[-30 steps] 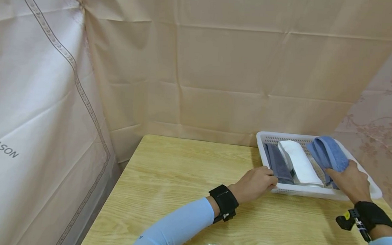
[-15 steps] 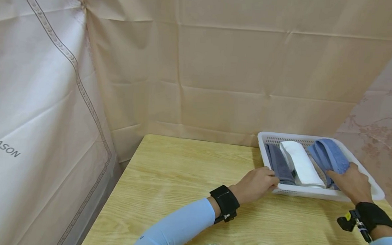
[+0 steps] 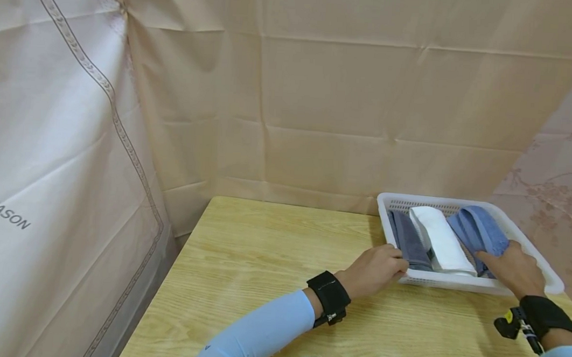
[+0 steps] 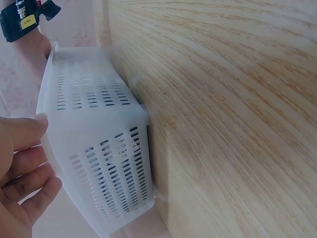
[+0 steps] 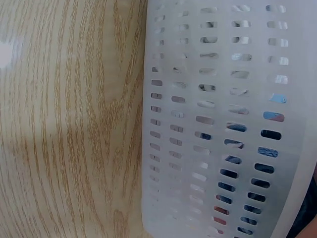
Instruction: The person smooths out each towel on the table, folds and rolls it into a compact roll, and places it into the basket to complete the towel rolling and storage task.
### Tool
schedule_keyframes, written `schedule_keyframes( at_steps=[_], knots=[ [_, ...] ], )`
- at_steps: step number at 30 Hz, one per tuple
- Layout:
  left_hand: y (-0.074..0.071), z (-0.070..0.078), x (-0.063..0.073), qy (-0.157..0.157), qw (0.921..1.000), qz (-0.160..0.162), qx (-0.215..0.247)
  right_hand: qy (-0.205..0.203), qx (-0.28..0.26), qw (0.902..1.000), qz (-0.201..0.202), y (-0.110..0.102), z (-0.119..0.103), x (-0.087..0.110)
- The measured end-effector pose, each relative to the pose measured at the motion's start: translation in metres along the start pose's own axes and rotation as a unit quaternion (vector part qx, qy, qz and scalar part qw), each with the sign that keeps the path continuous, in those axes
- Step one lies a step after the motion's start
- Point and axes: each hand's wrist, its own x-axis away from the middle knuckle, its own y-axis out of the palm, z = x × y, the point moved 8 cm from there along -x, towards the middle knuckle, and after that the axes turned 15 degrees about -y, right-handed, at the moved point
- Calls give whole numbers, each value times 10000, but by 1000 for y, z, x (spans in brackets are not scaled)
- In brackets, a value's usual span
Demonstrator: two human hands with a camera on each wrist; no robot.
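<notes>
A white plastic basket (image 3: 455,281) with slotted walls sits at the table's right end. My left hand (image 3: 373,269) pinches its rim at the near left corner; the left wrist view shows that thumb (image 4: 29,130) on the rim. Inside the basket, a folded dark grey towel (image 3: 409,241) lies at the left and a folded white towel (image 3: 440,238) in the middle. At the right, my right hand (image 3: 518,269) holds the near end of a folded blue towel (image 3: 479,229). Through the slots in the right wrist view, bits of blue show; the hand's fingertips are hidden there.
The wood-grain table (image 3: 273,242) extends left of the basket and in front of it. A beige cloth sheet (image 3: 319,105) hangs right behind the table. White fabric (image 3: 62,188) hangs on the left, and a floral sheet (image 3: 557,187) on the right.
The blue towel in my right hand has sunk slightly lower into the basket. My left hand stays on the rim. The whole view has shifted a little.
</notes>
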Motion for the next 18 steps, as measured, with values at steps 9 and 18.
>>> schedule_keyframes(
  at_steps=[9, 18],
  knots=[
    [0, 1, 0, 19, 10000, -2, -76, 316, 135, 9990, -295, 6, 6, -3],
    [-2, 1, 0, 38, 9999, 5, -155, 207, 164, 9988, -419, 7, 7, -6]
  ],
)
